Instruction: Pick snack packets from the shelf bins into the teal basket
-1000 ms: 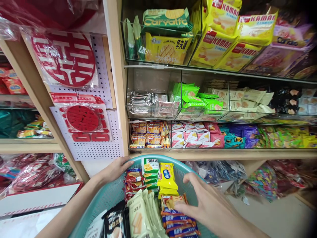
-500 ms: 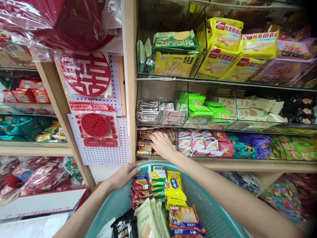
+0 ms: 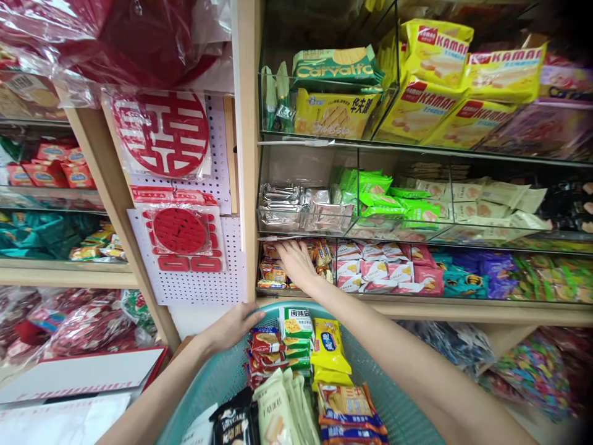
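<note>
My left hand (image 3: 234,326) grips the far left rim of a teal plastic basket (image 3: 222,377) held close in front of me. The basket holds rows of snack packets: red ones, green-and-white ones (image 3: 294,321), yellow ones (image 3: 328,352), cream ones and a black one (image 3: 231,423). My right hand (image 3: 296,262) reaches over the basket into the lowest glass-fronted shelf bin and lies palm down on the orange snack packets (image 3: 273,272) there. Its fingers are stretched into the pile, and whether they hold a packet is hidden.
Glass bins above hold silver packets (image 3: 282,207), green packets (image 3: 370,191) and yellow biscuit bags (image 3: 426,105). Pink packets (image 3: 380,272) sit right of my hand. A white pegboard with red paper ornaments (image 3: 162,133) hangs left of the wooden upright (image 3: 248,154).
My right hand left the packets in the basket, rose to the lowest shelf bin and now lies a little deeper on the orange packets. The left hand kept its hold on the rim.
</note>
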`<state>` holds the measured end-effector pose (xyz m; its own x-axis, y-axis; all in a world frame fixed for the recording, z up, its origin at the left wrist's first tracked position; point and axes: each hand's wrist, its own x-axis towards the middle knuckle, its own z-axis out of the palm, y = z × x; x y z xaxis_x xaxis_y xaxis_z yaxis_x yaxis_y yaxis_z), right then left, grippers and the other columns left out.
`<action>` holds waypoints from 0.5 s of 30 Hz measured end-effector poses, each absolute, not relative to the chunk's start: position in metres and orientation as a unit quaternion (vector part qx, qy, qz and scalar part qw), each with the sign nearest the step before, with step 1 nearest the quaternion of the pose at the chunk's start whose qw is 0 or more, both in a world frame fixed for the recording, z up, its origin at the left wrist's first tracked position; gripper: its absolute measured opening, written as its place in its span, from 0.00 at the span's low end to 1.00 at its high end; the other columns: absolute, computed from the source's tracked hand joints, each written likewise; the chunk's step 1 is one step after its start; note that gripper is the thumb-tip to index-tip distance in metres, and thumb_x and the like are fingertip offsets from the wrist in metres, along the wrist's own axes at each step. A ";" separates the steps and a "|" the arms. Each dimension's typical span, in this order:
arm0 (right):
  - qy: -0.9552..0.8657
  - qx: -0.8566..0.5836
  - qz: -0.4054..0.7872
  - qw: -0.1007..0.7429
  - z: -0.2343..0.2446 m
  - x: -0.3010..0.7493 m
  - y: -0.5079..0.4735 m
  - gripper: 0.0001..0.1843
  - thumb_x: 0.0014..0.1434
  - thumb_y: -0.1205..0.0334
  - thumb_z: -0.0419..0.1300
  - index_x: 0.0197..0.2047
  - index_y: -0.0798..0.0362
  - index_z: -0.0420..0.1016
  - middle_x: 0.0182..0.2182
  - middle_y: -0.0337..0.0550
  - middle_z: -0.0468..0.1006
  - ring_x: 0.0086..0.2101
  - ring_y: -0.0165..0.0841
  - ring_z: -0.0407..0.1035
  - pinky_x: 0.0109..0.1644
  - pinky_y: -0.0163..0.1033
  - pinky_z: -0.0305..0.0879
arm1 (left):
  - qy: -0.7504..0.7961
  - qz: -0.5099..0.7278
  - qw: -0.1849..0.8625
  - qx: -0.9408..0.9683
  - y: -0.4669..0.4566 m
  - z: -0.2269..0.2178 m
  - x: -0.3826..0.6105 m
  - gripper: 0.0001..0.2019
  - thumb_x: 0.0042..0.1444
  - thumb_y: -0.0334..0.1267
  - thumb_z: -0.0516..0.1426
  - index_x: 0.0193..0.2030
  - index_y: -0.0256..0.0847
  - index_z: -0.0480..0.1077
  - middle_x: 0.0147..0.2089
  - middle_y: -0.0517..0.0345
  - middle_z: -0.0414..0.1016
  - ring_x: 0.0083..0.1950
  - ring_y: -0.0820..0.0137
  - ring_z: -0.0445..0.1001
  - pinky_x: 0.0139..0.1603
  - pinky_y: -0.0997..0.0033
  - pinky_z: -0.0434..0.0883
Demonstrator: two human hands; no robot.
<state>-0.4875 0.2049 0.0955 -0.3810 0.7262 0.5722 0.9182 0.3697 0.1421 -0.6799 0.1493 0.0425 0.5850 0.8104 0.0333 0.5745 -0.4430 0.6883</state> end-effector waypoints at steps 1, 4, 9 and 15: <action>-0.799 -0.515 -0.225 0.214 0.095 -0.488 0.204 0.18 0.57 0.71 0.51 0.52 0.57 0.64 0.45 0.50 0.72 0.48 0.42 0.59 0.53 0.48 0.52 | 0.416 0.182 0.324 0.830 0.149 0.043 -0.680 0.20 0.59 0.51 0.43 0.32 0.38 0.67 0.33 0.57 0.73 0.35 0.66 0.69 0.37 0.69 0.65; -0.793 -0.522 -0.224 0.221 0.095 -0.488 0.204 0.19 0.57 0.70 0.52 0.52 0.57 0.63 0.47 0.50 0.71 0.48 0.42 0.58 0.52 0.47 0.52 | 0.418 0.184 0.321 0.830 0.149 0.043 -0.680 0.20 0.59 0.51 0.44 0.33 0.38 0.68 0.33 0.57 0.73 0.36 0.66 0.70 0.38 0.69 0.65; -0.785 -0.531 -0.223 0.228 0.096 -0.489 0.204 0.19 0.57 0.67 0.54 0.52 0.57 0.64 0.48 0.51 0.69 0.48 0.42 0.58 0.51 0.47 0.53 | 0.422 0.181 0.310 0.832 0.150 0.041 -0.680 0.21 0.59 0.52 0.43 0.31 0.38 0.68 0.32 0.56 0.73 0.35 0.65 0.70 0.37 0.69 0.65; -0.782 -0.535 -0.226 0.227 0.094 -0.491 0.204 0.14 0.57 0.66 0.54 0.48 0.55 0.67 0.44 0.50 0.69 0.46 0.43 0.58 0.49 0.47 0.54 | 0.422 0.183 0.304 0.835 0.149 0.042 -0.680 0.21 0.59 0.52 0.43 0.30 0.39 0.67 0.31 0.58 0.72 0.34 0.66 0.69 0.36 0.69 0.65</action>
